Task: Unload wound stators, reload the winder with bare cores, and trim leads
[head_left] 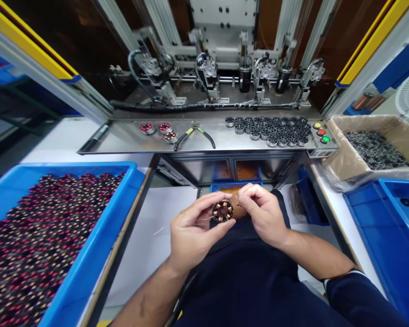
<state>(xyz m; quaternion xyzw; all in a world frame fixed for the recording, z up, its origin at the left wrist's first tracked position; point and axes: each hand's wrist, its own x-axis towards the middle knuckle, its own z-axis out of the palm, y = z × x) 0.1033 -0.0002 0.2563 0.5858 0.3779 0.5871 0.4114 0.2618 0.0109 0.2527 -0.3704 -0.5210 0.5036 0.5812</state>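
Between the thumb and fingers of my left hand (196,227) is a round motor stator (222,210) wound with copper wire, its face turned up toward me. Thin wire ends stick out at its left side. Just right of the stator, my right hand (264,211) is closed in a pinch; whatever its fingertips grip is too small to make out. Ahead on the metal ledge lie pliers (196,131) with dark and yellow-green handles. To their left sit a copper-wound stator (171,137) and two stators with red windings (147,128).
Many unwound black stator cores (272,129) crowd the ledge's right, beside coloured push buttons (321,132). A winding machine (207,72) stands behind. At left is a blue bin (132,175) of wound stators; at right, a lined carton (337,150) of cores and blue bins (364,218).
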